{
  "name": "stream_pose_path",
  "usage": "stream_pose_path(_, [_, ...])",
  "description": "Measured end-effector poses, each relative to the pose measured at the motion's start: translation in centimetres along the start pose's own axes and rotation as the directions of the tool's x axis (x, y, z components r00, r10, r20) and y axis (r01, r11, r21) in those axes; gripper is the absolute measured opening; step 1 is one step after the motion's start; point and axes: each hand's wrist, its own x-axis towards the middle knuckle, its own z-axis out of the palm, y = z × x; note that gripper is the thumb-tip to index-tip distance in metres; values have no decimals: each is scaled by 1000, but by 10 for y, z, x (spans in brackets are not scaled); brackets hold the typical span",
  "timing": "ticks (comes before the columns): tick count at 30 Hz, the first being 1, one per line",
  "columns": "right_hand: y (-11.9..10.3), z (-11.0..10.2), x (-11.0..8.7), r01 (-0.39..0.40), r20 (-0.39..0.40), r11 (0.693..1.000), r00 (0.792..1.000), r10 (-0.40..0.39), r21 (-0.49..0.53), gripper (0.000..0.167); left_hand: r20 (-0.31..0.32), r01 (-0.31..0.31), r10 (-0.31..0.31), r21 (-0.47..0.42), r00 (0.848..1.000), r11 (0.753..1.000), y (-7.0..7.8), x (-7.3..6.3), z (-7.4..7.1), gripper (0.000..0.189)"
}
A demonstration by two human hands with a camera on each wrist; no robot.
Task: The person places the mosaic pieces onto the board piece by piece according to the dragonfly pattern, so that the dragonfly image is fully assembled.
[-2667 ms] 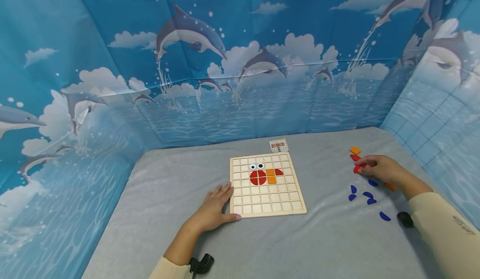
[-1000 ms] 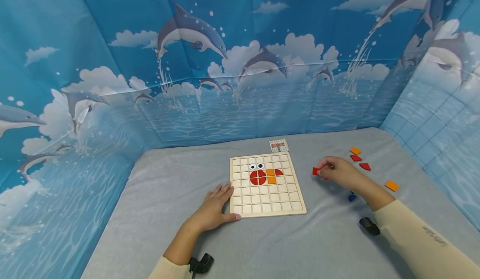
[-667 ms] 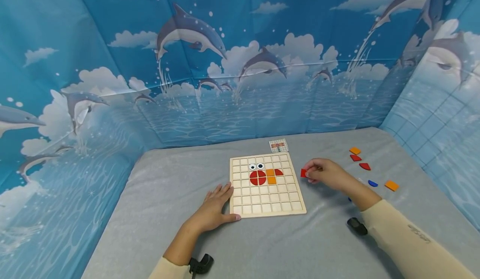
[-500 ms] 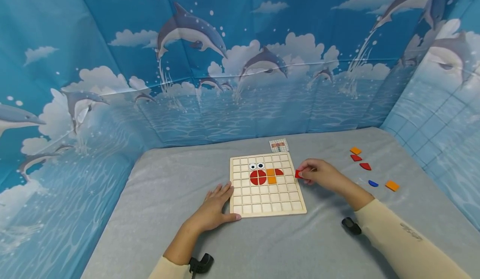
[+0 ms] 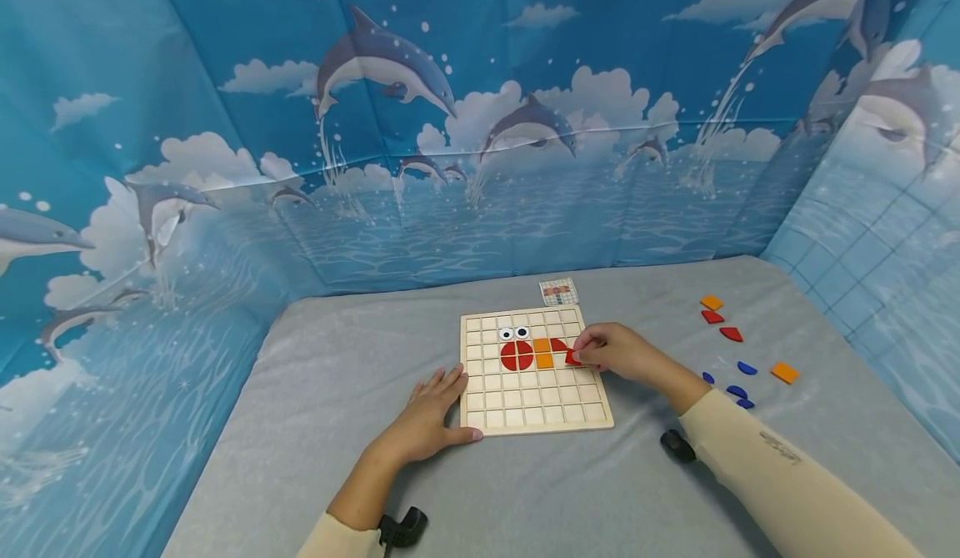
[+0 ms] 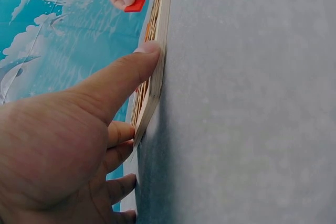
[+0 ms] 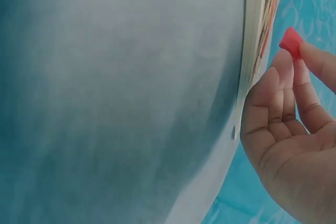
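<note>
A pale wooden grid board [image 5: 522,415] lies on the table. It bears two eye discs [image 5: 513,334], red quarter-circle tiles making up a round shape [image 5: 517,355], two orange squares [image 5: 543,354] and one more red quarter [image 5: 558,344]. My left hand [image 5: 426,421] rests at the board's near left corner, fingers spread along the left side. In the left wrist view its thumb [image 6: 123,77] lies against the board's edge. Between thumb and fingertips, my right hand [image 5: 621,352] pinches a small red tile [image 7: 291,42] over the board's right part, just beside the lone red quarter.
A small pattern card [image 5: 558,292] lies behind the board. Off to the right are loose tiles: red quarters [image 5: 731,334], orange squares [image 5: 785,373] and several blue pieces [image 5: 737,392], partly hidden by the right arm. A dolphin-print curtain [image 5: 480,208] stands behind the grey-covered table.
My right hand picked the red tile from the loose pieces at the right and carried it left until it is over the board. The left hand has stayed in place.
</note>
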Motion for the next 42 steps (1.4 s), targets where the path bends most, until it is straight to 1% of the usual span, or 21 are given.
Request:
stream_pose_path(4, [0,4,4,5,3,1000,1000,-5,-3,13,3,1,-1,6,1000,1000,1,0,-1,97])
stream_pose_path(11, [-3,8,10,33,2,999,999,-33,-42,12,-3,4,-4,-1,1000,1000,1,0,-1,96])
stream_pose_path(22, [-7,15,14,35,-16,993,999,-37,-111,7,-5,-7,7,-4,1000,1000,1,0,-1,96])
stream_pose_path(29, [-12,19,15,52,-54,974,996,-65,-221,7,-11,-10,10,-7,1000,1000,1,-1,-1,97])
stream_pose_path(32, [-13,20,15,48,-65,968,996,-66,-248,8,-11,-11,11,-4,1000,1000,1,0,-1,97])
stream_pose_path(37, [-11,21,16,44,-68,971,996,-61,-235,6,-11,-16,16,-1,1000,1000,1,0,-1,97])
stream_pose_path(39, [-10,20,15,42,-68,975,996,-57,-217,6,-11,-17,17,-1,1000,1000,1,-1,-1,97])
stream_pose_path(42, [-9,18,13,41,-67,985,996,-53,-168,11,-11,-15,15,-1,1000,1000,2,-1,-1,97])
